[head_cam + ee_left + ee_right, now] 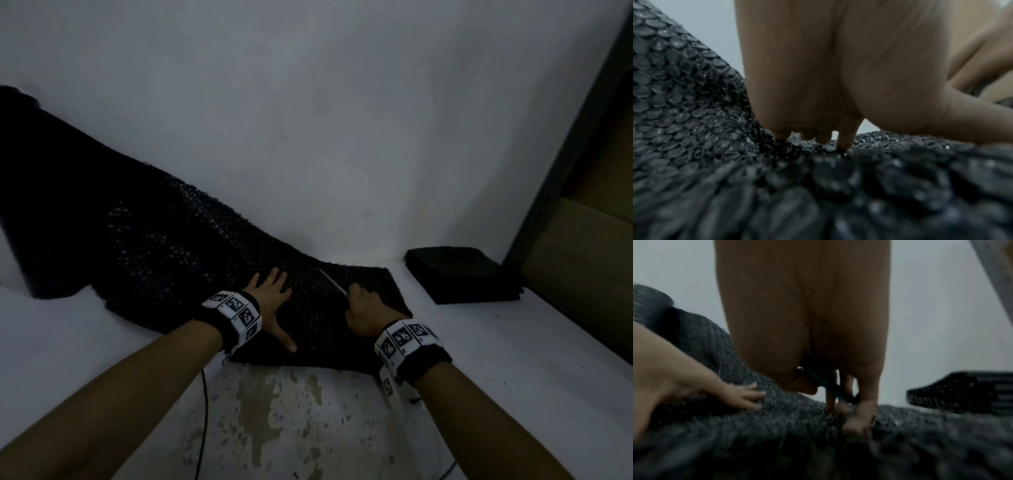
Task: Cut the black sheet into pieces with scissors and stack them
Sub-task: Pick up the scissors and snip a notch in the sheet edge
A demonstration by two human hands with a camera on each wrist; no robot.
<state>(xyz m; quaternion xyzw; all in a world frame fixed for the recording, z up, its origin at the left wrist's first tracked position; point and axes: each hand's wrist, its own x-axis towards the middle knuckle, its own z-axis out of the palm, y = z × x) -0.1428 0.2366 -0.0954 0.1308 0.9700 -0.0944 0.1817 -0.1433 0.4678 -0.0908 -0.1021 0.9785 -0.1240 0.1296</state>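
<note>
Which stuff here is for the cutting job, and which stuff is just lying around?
For the job:
- black sheet, pressed flat by the left hand
- scissors, gripped by the right hand
- stack of cut pieces

Just lying about:
- cardboard box
- thin cable

Black bubble-textured sheet (178,246), black stack (462,274), white surface (513,342).

Left hand (270,301) flat, fingers spread, thumb out, pressing down on black sheet (164,246). Right hand (368,313) curled round scissors (334,283), blades pointing forward. Both forearms extended, banded wrists.
</note>
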